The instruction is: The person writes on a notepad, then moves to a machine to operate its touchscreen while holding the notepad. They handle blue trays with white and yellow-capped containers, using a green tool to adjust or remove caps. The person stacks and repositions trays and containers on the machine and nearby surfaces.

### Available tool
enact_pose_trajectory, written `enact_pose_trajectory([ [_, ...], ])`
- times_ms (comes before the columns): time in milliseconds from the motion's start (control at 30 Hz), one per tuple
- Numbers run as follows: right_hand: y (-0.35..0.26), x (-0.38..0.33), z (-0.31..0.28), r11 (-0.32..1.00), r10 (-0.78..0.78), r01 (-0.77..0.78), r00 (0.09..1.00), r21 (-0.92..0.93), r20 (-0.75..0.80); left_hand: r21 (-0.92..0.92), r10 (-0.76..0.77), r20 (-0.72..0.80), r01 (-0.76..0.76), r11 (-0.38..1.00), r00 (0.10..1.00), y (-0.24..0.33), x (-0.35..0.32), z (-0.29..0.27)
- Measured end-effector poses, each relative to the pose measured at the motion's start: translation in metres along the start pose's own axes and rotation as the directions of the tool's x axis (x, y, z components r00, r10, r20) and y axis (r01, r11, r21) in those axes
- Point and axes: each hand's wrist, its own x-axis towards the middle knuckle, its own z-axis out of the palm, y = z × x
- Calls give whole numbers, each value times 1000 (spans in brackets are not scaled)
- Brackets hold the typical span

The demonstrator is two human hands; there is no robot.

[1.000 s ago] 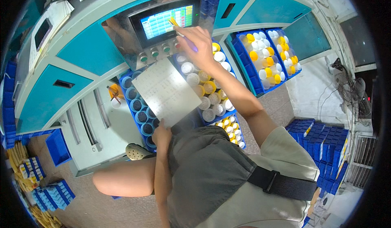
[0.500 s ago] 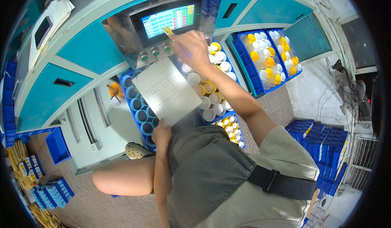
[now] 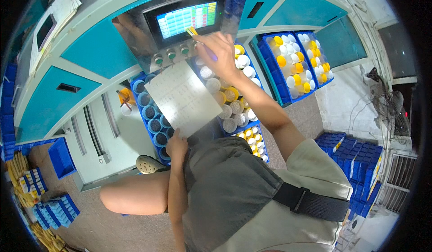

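My left hand (image 3: 177,146) is closed on the lower edge of a pale sheet of paper (image 3: 185,100) with faint writing, which lies tilted over cups in blue crates. My right hand (image 3: 219,56) is closed around a slim object with a yellow end (image 3: 192,31), its kind unclear, and a purple part (image 3: 210,52) shows against the hand. That yellow end is at the lower part of a lit touchscreen (image 3: 186,20) with a coloured grid; whether it touches the glass I cannot tell. Green round buttons (image 3: 171,54) sit just below the screen.
Blue cups with dark contents (image 3: 154,125) stand left of the paper, white and yellow cups (image 3: 231,94) to its right. Another blue crate of cups (image 3: 288,60) is at the right. Blue crates (image 3: 353,166) are stacked far right. A rail-fitted pale panel (image 3: 101,135) lies left.
My right hand has moved slightly right along the screen's lower part. Some red cells in the grid now show green. My left hand still holds the paper.
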Motion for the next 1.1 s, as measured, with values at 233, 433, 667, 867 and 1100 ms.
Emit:
enact_pose_trajectory([
  [233,-5,27,8,995,-87,90,994,37,-69,4,6,1,-6,1000,1000,-1,-1,-1],
  [433,2,12,4,991,-115,119,990,53,-79,-20,-4,34,5,1000,999,-11,3,7],
  [667,8,-22,-13,999,-14,13,1000,37,21,-16,32,33,-31,999,999,-9,4,10],
  [867,11,-33,-26,993,97,-103,991,62,92,4,134,8,-134,991,991,-11,6,16],
  [1100,15,-42,-27,986,119,-127,990,107,75,42,71,28,-73,996,997,-8,5,13],
])
